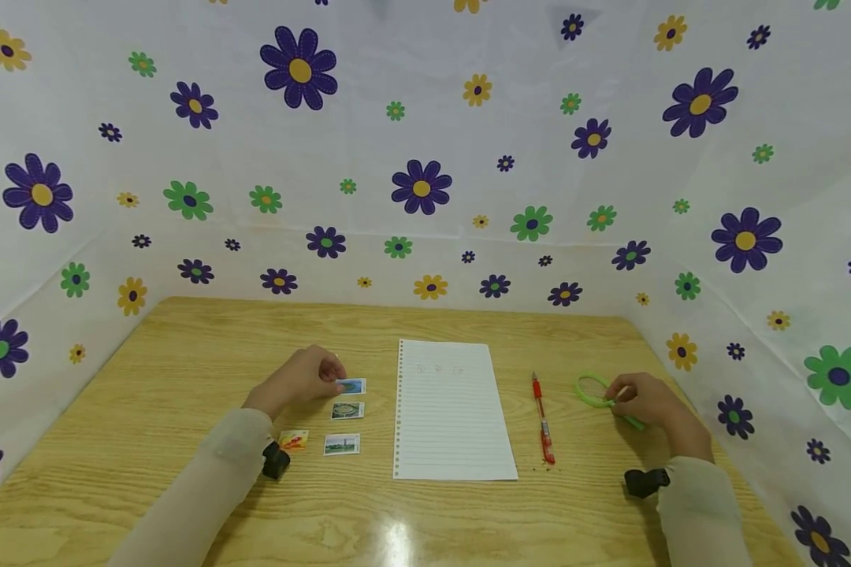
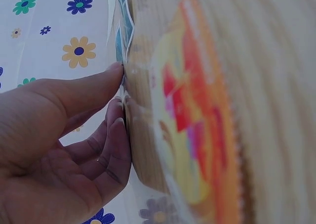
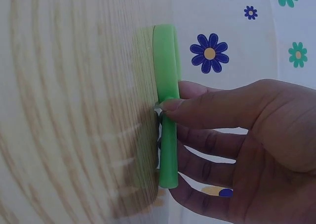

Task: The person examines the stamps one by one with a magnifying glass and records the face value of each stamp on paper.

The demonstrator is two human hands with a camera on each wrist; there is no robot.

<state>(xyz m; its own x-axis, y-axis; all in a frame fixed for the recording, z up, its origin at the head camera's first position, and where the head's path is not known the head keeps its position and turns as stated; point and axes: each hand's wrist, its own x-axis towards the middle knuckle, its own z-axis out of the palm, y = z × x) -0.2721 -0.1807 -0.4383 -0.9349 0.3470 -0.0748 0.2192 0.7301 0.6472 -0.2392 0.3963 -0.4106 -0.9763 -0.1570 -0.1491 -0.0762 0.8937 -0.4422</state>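
My left hand pinches the left edge of a blue postage stamp lying on the table, its fingertips down at the tabletop. Below that are a green stamp with an oval picture and a landscape stamp. A yellow-orange stamp lies by the left wrist, large and blurred in the left wrist view. On the right, my right hand grips a green magnifying glass where ring and handle meet, thumb on the near side. The ring appears to stand on or just above the wood.
A lined sheet of paper with faint writing near its top lies mid-table. Right of it is a red pen, with small dark crumbs by its lower end. White flowered cloth walls the wooden table at the back and sides.
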